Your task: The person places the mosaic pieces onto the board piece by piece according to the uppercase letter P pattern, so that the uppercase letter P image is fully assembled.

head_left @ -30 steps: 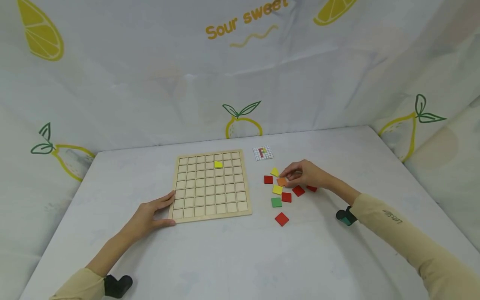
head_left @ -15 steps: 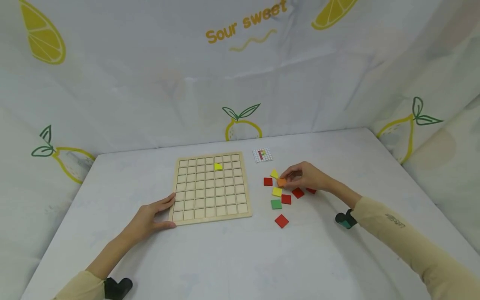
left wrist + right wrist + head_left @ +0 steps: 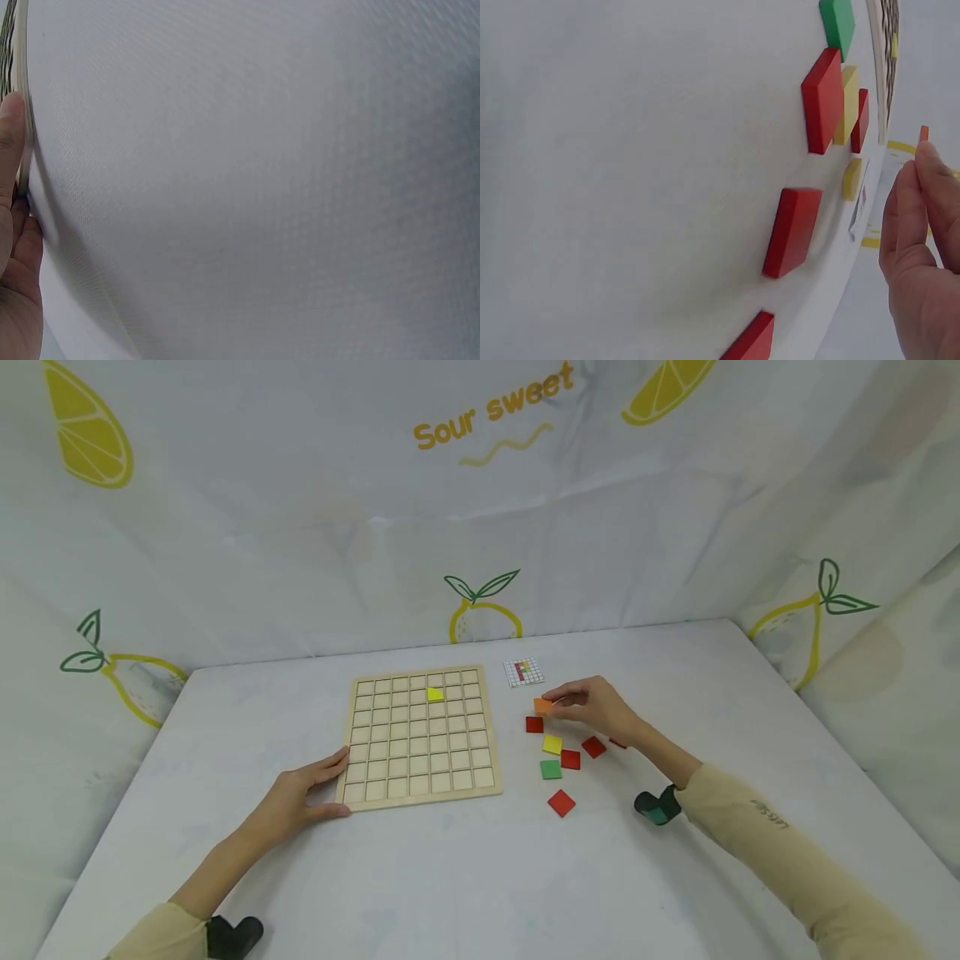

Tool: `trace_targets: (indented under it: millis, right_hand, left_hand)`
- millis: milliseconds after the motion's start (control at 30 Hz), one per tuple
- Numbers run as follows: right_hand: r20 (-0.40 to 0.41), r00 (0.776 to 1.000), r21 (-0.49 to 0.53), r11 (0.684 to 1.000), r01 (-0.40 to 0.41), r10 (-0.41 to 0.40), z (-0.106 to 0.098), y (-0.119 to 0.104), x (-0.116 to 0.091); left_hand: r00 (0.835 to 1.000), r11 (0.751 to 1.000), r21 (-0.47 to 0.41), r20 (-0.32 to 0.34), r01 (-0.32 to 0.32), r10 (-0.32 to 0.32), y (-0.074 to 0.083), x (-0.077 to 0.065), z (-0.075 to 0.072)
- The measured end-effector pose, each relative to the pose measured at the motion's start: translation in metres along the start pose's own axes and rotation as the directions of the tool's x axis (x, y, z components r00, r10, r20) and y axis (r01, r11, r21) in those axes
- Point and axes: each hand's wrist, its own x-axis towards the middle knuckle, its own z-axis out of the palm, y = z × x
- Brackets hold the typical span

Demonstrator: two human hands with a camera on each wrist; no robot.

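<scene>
My right hand point(image 3: 596, 706) pinches an orange square tile point(image 3: 543, 706) between thumb and fingertips, raised off the table. In the right wrist view the tile's edge pokes out past the fingertips point(image 3: 927, 154). To the left lies a wooden grid board point(image 3: 420, 804), with one yellow tile point(image 3: 435, 694) in an upper cell. My left hand point(image 3: 296, 797) rests on the table with its fingers and thumb extended against the board's lower left side. In the left wrist view, the thumb point(image 3: 10, 139) lies along the board's edge point(image 3: 23, 112).
Between board and right arm lie a green tile point(image 3: 551, 769), a yellow tile point(image 3: 552, 744) and several red tiles point(image 3: 561, 803). Another yellow tile point(image 3: 852, 178) shows in the right wrist view. A small pattern card point(image 3: 523, 672) lies behind them. A lemon-print cloth hangs at the back.
My right hand has picked up the orange tile and moved up and left with it, covering the rear yellow tile in the head view. The left hand has stayed at the board.
</scene>
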Motion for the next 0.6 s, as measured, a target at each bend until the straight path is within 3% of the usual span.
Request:
trace_targets:
  millis: [333, 600]
  right_hand:
    - [-0.04, 0.994, 0.084, 0.992, -0.095, 0.099, 0.02, -0.016, 0.02]
    - [-0.039, 0.986, 0.28, 0.949, -0.148, 0.165, 0.044, -0.035, 0.038]
  left_hand:
    - [0.999, 1.0, -0.004, 0.021, 0.025, -0.025, 0.002, 0.0, -0.002]
    - [1.0, 1.0, 0.003, 0.006, 0.008, -0.008, 0.001, 0.0, 0.0]
